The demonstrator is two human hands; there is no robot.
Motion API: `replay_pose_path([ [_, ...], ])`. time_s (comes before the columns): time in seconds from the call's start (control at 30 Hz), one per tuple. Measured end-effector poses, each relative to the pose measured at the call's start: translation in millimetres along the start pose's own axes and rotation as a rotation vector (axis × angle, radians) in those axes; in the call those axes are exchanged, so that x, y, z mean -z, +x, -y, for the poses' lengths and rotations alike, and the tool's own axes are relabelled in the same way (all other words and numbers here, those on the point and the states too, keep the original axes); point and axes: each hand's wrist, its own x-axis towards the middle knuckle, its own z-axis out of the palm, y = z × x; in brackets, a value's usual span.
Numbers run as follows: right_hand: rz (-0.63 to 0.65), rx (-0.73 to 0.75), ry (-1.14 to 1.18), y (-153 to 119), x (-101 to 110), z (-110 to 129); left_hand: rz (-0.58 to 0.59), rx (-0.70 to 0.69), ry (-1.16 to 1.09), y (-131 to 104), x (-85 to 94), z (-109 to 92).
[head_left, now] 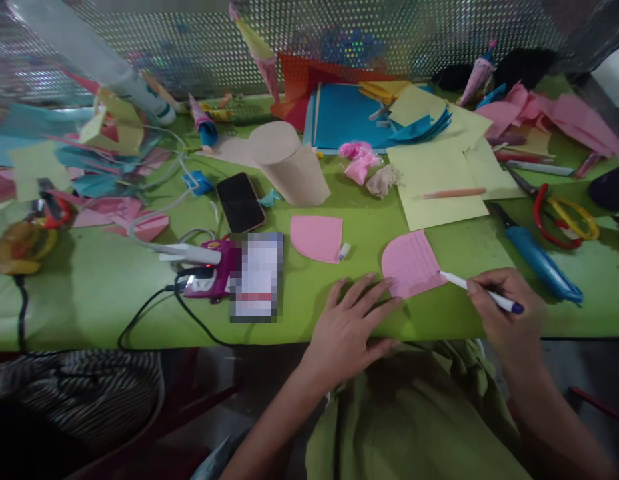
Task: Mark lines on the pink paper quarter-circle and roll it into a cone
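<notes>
My right hand (509, 310) grips a white felt-tip pen (482, 291) with a purple end. Its tip touches the right edge of a pink paper piece (412, 265), which has a rounded side and faint drawn lines. Spread flat on the table, my left hand (352, 320) rests its fingertips on the lower left edge of that piece. A second pink paper piece (317, 238) of similar shape lies to the left, beyond my left hand. Beside its lower right corner is a small white pen cap (344, 251).
Right of my right hand lie a blue box cutter (544, 263) and red-yellow scissors (564, 217). Yellow sheets (429, 180) and a beige paper cylinder (289, 163) stand farther back. Two phones, one black (240, 202), and a purple power strip (209, 277) with cables occupy the left.
</notes>
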Motion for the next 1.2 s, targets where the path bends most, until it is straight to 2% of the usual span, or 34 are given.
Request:
replay_pose_path([
  [0.33,-0.039,-0.011,0.06,-2.5,-0.5,-4.2,0.003,0.007,0.01,0.1,-0.3,-0.8],
  [0.4,-0.013,-0.006,0.091,-2.9,-0.1,-1.5,0.0,0.003,0.004,0.2,-0.1,-0.8],
  [0.63,0.195,0.121,0.079,3.8,-9.1,20.4,0.005,0.007,0.003,0.1,0.7,-1.3],
  [1.2,0.215,0.131,0.045,4.8,-13.0,23.1,0.001,0.007,0.004,0.0,1.3,-1.7],
])
